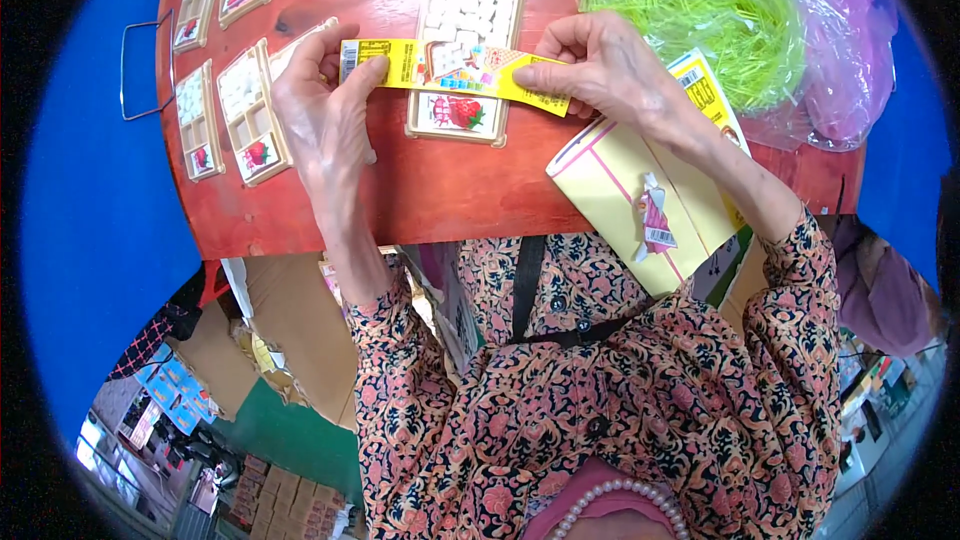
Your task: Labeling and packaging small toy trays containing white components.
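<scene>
A long yellow printed paper band [405,62] is stretched between my two hands. My left hand [325,105] pinches its left end, thumb on top, and my right hand [610,70] pinches the other end. Beneath the band lies a shallow beige tray [413,120] with white pieces [468,10] in its upper part and a strawberry-picture packet [458,112] at its near end. The band crosses over the middle of this tray; whether it touches the tray I cannot tell.
Similar filled trays [240,105] stand at the left and along the far edge of the red table [400,210]. Folded yellow card sheets [610,175] with a small wrapped packet [655,225] lie near my right forearm. Clear bags of green shredded filler [720,30] sit at the far right.
</scene>
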Demonstrator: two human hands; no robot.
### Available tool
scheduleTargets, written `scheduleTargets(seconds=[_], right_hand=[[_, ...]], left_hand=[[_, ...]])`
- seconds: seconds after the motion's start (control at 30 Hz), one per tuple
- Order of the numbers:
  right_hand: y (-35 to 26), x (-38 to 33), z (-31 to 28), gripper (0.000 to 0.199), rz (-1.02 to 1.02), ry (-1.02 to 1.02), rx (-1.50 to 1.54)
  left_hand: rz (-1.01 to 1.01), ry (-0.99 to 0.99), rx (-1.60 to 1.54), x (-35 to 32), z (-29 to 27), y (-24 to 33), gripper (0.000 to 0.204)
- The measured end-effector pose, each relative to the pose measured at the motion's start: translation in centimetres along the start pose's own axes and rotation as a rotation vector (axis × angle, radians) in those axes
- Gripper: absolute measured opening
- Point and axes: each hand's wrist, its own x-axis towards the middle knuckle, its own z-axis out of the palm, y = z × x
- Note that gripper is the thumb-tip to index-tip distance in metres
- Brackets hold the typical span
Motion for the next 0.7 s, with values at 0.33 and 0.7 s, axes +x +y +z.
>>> scheduleTargets(seconds=[0.33, 0.7], right_hand=[[-0.9, 0.3, -0.2, 0.026, 0.013, 0.042, -0.145], [-1.1, 0.7, 0.1, 0.025, 0.011, 0.011, -0.186]], left_hand=[[0.077, -0.006, 0.094, 0.3, 0.8, -1.1, 0.027], [0.22, 0.046, 0.3, -0.4, 1.2, -1.4, 0.031]])
